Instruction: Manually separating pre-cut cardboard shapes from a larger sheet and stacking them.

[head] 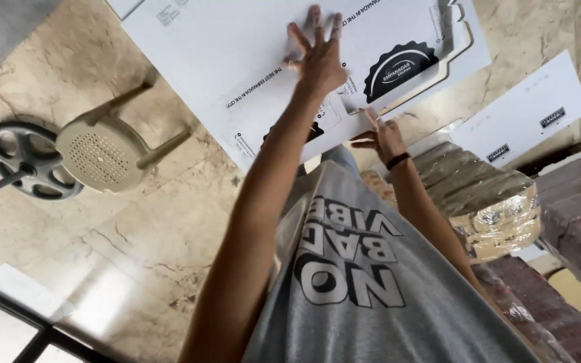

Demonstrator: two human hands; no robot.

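**Two hands on a flat white box blank above a marble floor**

At the far left, a dark round wheel-shaped base [27, 160] on a pole sits on the beige marble floor [136, 235]. Just beside it stands a beige plastic stool [99, 153] with a perforated round seat, its legs pointing toward the cardboard.

Next comes the large flat white cardboard sheet [237, 47], an unfolded box blank with black printing and a round scalloped emblem, which fills the top middle of the view and lies over the floor. The left hand [317, 57] is open, fingers spread wide, its palm pressed flat on the sheet near the middle. The left arm runs up from the bottom edge of the view across a grey T-shirt [384, 302] with large printed lettering.

To the right, the right hand [381, 134], with a dark band at the wrist, touches the sheet's lower edge below the emblem; its fingers are loosely extended and part curled, and whether they pinch the edge I cannot tell.

Further right, a smaller white cardboard piece [526, 114] lies apart from the big sheet. Beneath it, a bundle wrapped in clear plastic [492, 202] sits beside stacks of reddish-brown flat packs [573, 202] along the right edge.
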